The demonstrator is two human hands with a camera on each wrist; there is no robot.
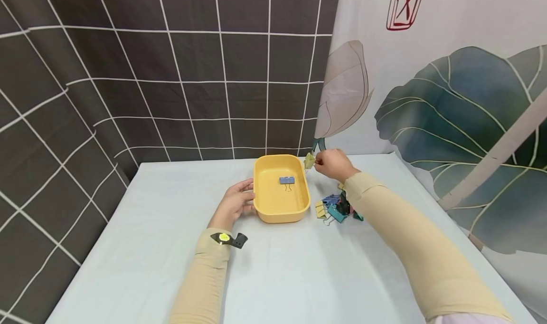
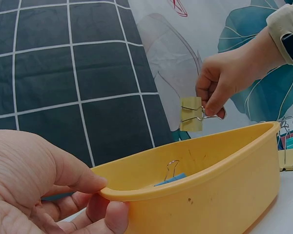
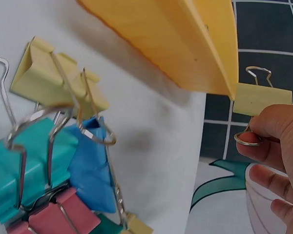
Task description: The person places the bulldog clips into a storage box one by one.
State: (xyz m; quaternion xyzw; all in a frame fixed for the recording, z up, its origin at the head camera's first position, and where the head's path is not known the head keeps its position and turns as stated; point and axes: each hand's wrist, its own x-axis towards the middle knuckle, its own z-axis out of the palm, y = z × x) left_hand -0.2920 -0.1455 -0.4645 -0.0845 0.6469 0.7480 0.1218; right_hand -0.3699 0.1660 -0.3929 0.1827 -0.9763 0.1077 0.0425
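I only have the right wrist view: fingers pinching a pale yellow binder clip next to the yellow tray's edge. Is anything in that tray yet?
Observer: Yes. One blue binder clip lies on the floor of the yellow plastic tray; nothing else shows inside.
Operator: Is the tray held?
Observer: The left hand grips its near-left rim, thumb over the lip in the left wrist view.
Operator: Where is the held clip relative to the tray?
Observer: The right hand holds the pale yellow binder clip by its wire handle, in the air above the tray's far right corner, not inside it.
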